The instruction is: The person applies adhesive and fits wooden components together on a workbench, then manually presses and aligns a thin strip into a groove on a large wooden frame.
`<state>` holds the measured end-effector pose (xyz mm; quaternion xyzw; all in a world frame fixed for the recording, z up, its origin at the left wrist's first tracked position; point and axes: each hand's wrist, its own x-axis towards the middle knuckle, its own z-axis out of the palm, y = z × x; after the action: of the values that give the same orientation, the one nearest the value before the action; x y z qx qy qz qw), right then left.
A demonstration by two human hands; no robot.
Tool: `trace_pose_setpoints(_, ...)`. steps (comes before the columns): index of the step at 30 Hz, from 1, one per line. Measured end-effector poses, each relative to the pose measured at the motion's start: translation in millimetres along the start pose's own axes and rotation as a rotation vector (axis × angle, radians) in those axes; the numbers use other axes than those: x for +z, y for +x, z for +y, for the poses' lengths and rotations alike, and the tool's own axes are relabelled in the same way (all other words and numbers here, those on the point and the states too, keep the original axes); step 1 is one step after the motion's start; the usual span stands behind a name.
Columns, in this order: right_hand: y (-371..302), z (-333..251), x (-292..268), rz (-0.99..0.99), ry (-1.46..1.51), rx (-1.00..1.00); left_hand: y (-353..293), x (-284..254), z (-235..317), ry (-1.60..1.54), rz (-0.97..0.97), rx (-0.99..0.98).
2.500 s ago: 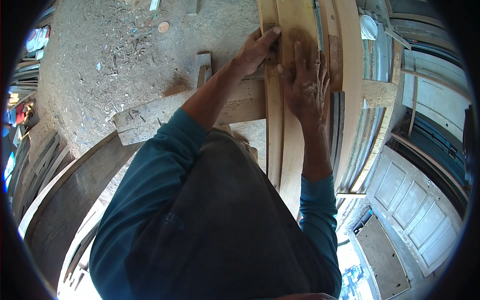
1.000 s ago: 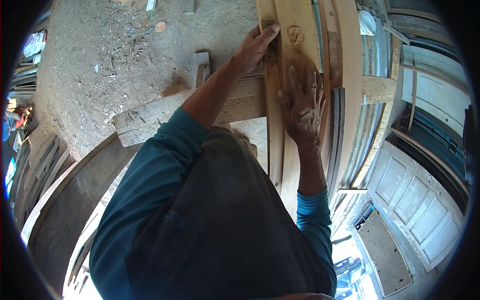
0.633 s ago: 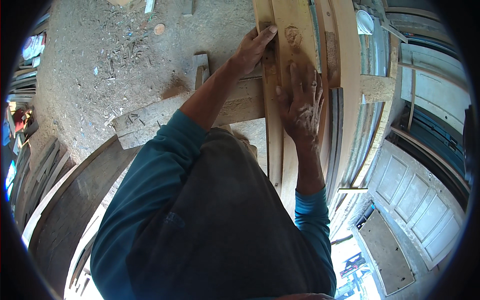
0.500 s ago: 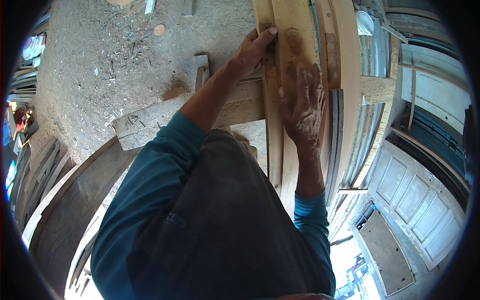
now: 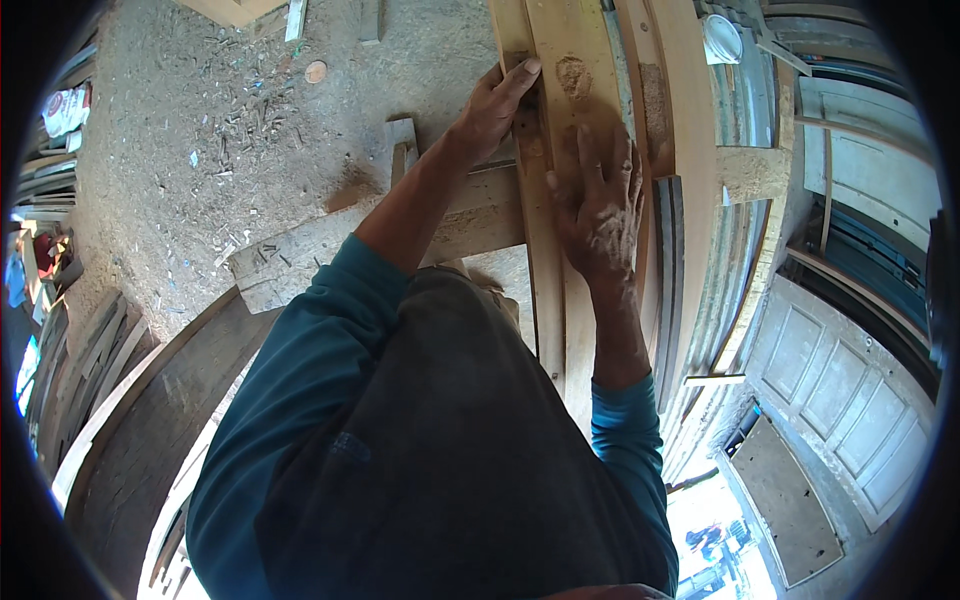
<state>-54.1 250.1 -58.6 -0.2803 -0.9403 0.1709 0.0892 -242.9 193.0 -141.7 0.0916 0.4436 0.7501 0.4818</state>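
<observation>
A long pale wooden board (image 5: 577, 330) with a stepped left edge runs away from me, right of my body. My left hand (image 5: 490, 112) grips that left edge, thumb on top, the other fingers mostly hidden beneath. My right hand (image 5: 603, 225) lies palm down on the board, fingers stretched forward and slightly apart, its back dusted with pale powder. Brown dust surrounds its fingertips, and a small grainy patch of sawdust (image 5: 574, 77) sits just beyond them. Whether anything lies under the right palm is hidden.
A wooden crossbeam (image 5: 480, 215) passes under the board. More planks (image 5: 695, 120) lie alongside to the right, with a white bucket (image 5: 722, 40) past them. A panelled white door (image 5: 840, 370) leans at the right. Wood chips litter the floor (image 5: 290, 110); a curved dark panel (image 5: 160, 410) stands at left.
The view has shifted slightly. My right hand stays flat on the board, its fingers a little changed in place, and the patch beyond them looks paler and grainier. My left hand keeps its grip.
</observation>
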Motion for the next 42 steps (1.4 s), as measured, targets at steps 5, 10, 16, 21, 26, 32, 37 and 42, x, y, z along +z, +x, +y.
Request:
trace_pose_setpoints(5,0,-2,0,0.017,-0.039,-0.085,5,-6,-3,-0.004,-0.003,-0.058)
trace_pose_setpoints(10,0,-10,-3,-0.056,-0.147,-0.087,3,0,2,-0.007,-0.022,0.029)
trace_pose_setpoints(16,1,-6,1,-0.022,-0.084,-0.072,2,0,1,0.012,-0.001,0.039)
trace_pose_setpoints(21,3,0,4,0.017,-0.052,-0.103,2,2,3,0.021,0.033,0.002)
trace_pose_setpoints(26,6,3,6,0.060,0.019,-0.108,3,-3,-2,-0.018,-0.012,-0.004)
trace_pose_setpoints(32,7,2,5,0.061,0.051,-0.102,3,-2,-3,-0.012,0.016,0.003)
trace_pose_setpoints(37,15,-4,9,0.083,0.126,-0.003,6,-8,-8,0.069,0.026,-0.021)
trace_pose_setpoints(42,13,-5,7,0.131,0.163,-0.044,5,-6,-8,0.033,0.022,0.004)
